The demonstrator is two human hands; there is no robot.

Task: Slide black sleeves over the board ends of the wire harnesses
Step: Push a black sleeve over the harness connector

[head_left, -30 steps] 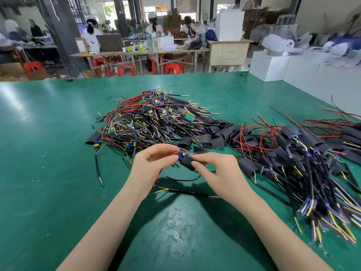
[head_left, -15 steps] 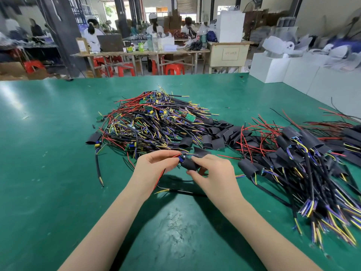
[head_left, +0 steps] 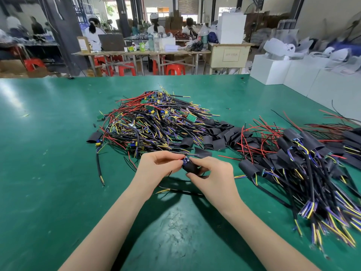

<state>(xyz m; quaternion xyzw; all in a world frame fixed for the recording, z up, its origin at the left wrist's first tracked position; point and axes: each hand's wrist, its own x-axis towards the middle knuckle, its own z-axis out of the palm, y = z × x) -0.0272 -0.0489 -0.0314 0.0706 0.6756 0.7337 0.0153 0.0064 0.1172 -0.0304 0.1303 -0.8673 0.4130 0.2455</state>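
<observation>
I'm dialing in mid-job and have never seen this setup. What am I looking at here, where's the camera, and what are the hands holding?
There is no machine: a person works bare-handed, and the single picture comes from a camera on their head, looking down at a green table. The left hand pinches a harness's wires; the right hand holds a black sleeve at its board end. Behind lies a pile of bare harnesses, beside it loose sleeves, and on the right the sleeved harnesses.

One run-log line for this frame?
left hand pinches harness | right hand holds black sleeve | board end partly sleeved
</observation>
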